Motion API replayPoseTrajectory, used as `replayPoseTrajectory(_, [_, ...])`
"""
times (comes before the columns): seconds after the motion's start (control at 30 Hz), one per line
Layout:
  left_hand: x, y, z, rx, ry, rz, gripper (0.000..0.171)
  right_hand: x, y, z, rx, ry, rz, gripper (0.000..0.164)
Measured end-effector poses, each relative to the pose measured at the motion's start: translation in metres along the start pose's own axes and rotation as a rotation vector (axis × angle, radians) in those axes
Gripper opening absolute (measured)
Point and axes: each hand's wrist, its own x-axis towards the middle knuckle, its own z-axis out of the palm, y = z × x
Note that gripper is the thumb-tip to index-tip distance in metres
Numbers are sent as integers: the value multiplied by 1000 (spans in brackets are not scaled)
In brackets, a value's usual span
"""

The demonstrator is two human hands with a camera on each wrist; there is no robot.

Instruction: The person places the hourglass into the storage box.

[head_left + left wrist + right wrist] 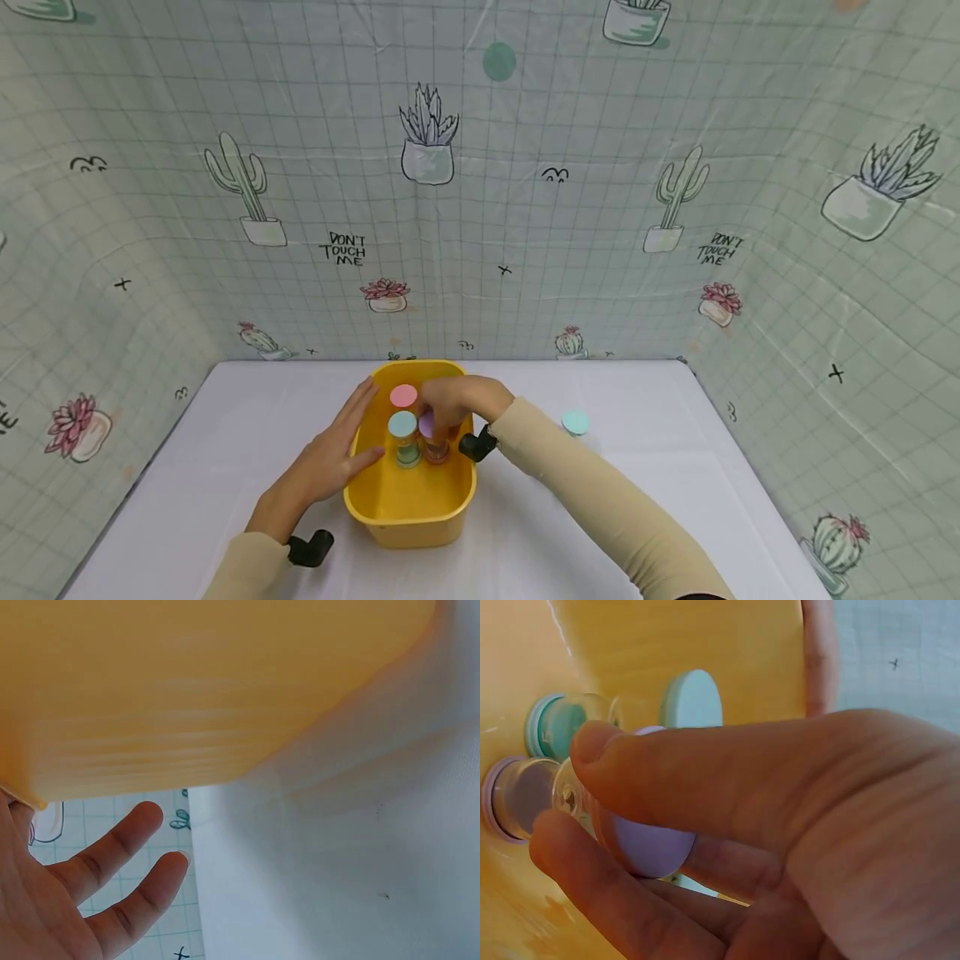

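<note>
A yellow plastic bin (410, 533) holds several sand timers with coloured caps. My right hand (448, 402) reaches inside and grips the purple-capped sand timer (649, 844) with thumb and fingers, around its upper part. Close beside it stands a teal-capped sand timer (403, 427), upright, and behind that one a pink-capped timer (403, 396). Part of another pale green cap (697, 885) shows below the fingers in the right wrist view. My left hand (330, 454) rests at the bin's left rim, fingers extended, with the thumb reaching over the edge.
To the right of the bin, a mint-capped sand timer (575, 422) stands on the white tabletop (262, 417), partly hidden by my right forearm. A grid-patterned cloth (480, 208) with cactus drawings surrounds the table at the back and sides.
</note>
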Motion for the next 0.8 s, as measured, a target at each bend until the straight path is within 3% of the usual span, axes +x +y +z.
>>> replayPoseTrajectory(0.5, [-4, 0, 4, -9, -3, -20, 84, 0, -3, 7, -64, 26, -18, 23])
replayPoseTrajectory(0.8, [-2, 1, 2, -7, 8, -8, 84, -11, -1, -8, 46, 26, -74, 37])
